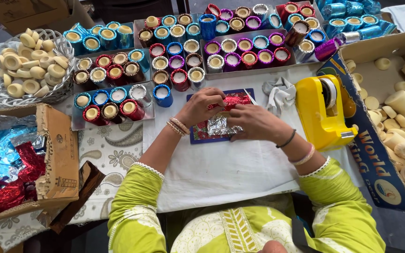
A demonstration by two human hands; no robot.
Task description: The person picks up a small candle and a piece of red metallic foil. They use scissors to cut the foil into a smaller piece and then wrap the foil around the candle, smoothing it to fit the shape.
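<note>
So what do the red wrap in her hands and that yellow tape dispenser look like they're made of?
The red wrap, held by both hands, looks like thin metallic foil: it glitters, crinkles and shows a silver underside. The yellow tape dispenser looks like glossy moulded plastic, going by its smooth, even shine.

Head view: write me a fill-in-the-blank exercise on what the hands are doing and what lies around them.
1. Both hands, left hand and right hand, work a piece of ____ foil.
2. The tape dispenser at the right hand's side is ____.
3. The bare cream cups at far left sit in a white ____.
4. The finished cups stand on metal ____.

Missing words: red; yellow; basket; trays
</note>
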